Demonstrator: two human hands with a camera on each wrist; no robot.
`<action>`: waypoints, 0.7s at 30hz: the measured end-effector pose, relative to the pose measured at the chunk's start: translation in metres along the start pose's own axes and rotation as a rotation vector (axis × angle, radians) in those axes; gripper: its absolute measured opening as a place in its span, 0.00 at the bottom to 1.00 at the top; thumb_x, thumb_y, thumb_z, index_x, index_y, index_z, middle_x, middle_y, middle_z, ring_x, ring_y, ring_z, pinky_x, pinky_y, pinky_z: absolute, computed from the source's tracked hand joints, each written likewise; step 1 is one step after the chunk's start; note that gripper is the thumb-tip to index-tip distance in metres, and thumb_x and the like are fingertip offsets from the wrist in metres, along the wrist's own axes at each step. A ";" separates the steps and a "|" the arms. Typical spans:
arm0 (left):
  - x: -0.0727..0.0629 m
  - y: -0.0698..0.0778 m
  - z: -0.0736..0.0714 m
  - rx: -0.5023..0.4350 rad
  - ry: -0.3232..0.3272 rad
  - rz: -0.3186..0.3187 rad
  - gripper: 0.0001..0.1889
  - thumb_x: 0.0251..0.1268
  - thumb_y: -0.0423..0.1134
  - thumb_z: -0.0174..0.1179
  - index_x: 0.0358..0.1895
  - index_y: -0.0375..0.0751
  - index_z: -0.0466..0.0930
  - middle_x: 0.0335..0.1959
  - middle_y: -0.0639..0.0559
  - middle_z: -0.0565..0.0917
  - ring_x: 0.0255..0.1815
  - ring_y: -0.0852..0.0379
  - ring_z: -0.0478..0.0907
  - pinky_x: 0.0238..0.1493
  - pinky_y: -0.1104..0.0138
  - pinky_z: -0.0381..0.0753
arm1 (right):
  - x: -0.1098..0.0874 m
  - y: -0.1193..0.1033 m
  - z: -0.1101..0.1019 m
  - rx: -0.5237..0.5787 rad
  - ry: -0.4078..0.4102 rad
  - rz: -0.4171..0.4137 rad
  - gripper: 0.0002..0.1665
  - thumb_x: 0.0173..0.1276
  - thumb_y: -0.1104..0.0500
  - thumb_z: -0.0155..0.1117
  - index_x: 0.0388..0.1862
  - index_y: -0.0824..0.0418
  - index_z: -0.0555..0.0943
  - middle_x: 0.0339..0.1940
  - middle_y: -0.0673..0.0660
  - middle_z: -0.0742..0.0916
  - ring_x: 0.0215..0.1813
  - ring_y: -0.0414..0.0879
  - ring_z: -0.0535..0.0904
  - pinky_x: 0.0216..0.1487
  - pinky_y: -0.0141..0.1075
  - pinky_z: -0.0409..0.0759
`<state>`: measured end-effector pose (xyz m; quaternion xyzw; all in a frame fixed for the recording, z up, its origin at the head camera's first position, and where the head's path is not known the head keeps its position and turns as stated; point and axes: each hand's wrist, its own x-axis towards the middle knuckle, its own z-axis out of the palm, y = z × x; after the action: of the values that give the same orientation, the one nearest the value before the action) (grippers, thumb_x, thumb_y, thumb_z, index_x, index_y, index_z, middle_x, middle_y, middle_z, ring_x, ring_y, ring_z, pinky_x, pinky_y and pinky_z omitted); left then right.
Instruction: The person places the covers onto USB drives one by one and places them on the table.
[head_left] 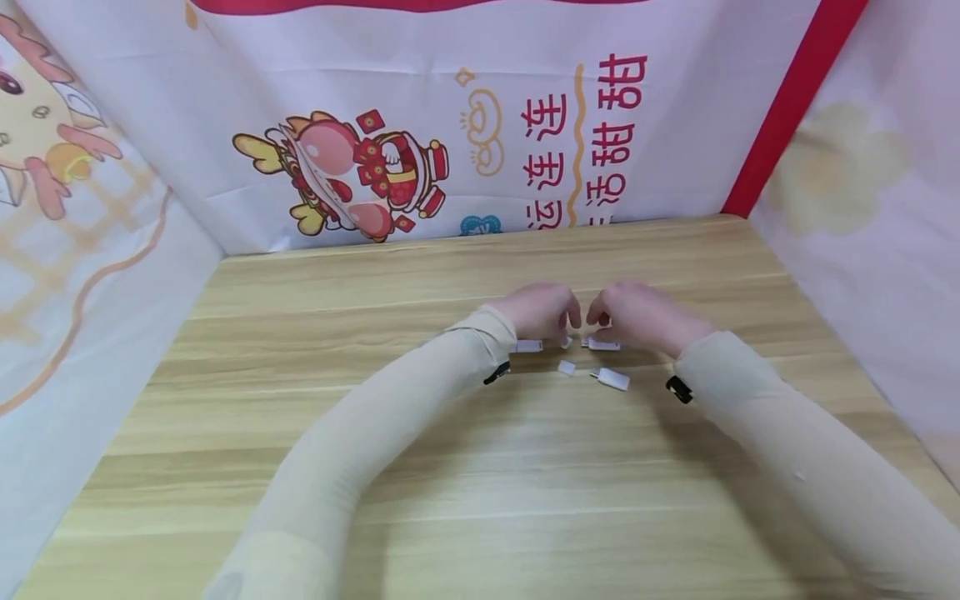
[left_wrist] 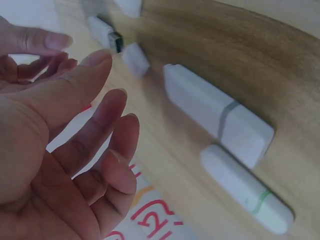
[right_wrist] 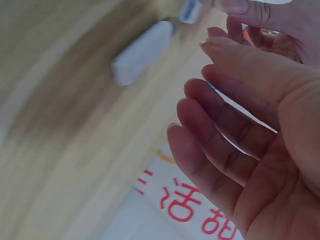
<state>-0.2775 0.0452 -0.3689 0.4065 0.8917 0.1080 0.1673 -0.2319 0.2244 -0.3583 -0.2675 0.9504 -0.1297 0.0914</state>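
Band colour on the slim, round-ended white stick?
The thin band on the slim, round-ended white stick is green; the left wrist view shows it best.

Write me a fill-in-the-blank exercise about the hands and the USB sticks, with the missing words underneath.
1. The left hand and right hand each hold ____.
2. In the left wrist view, beside the grey-banded stick, the slim stick bears a ____ band.
3. In the head view, the nearest stick points its plug toward the picture's ____ edge.

Missing words: nothing; green; left.
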 end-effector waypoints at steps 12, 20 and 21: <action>0.006 -0.017 0.013 -0.045 -0.005 -0.045 0.06 0.56 0.37 0.74 0.37 0.45 0.88 0.31 0.58 0.84 0.36 0.60 0.79 0.41 0.69 0.76 | -0.002 0.015 0.025 0.033 -0.008 0.001 0.05 0.62 0.62 0.73 0.38 0.59 0.88 0.33 0.51 0.86 0.35 0.44 0.79 0.44 0.43 0.80; 0.012 -0.007 0.015 0.029 -0.002 -0.035 0.04 0.59 0.39 0.70 0.31 0.44 0.86 0.27 0.57 0.83 0.31 0.59 0.78 0.36 0.69 0.76 | -0.005 0.019 0.031 0.041 0.003 0.012 0.03 0.62 0.63 0.71 0.35 0.61 0.87 0.28 0.50 0.84 0.31 0.43 0.78 0.38 0.40 0.80; 0.014 -0.005 0.015 0.039 -0.003 -0.034 0.04 0.59 0.38 0.70 0.31 0.44 0.86 0.27 0.56 0.83 0.31 0.58 0.78 0.35 0.68 0.76 | -0.006 0.019 0.031 0.043 0.002 0.009 0.02 0.62 0.63 0.71 0.34 0.61 0.87 0.27 0.50 0.84 0.30 0.43 0.78 0.37 0.40 0.80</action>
<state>-0.2837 0.0529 -0.3871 0.3946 0.9002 0.0870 0.1626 -0.2288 0.2368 -0.3931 -0.2611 0.9487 -0.1499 0.0965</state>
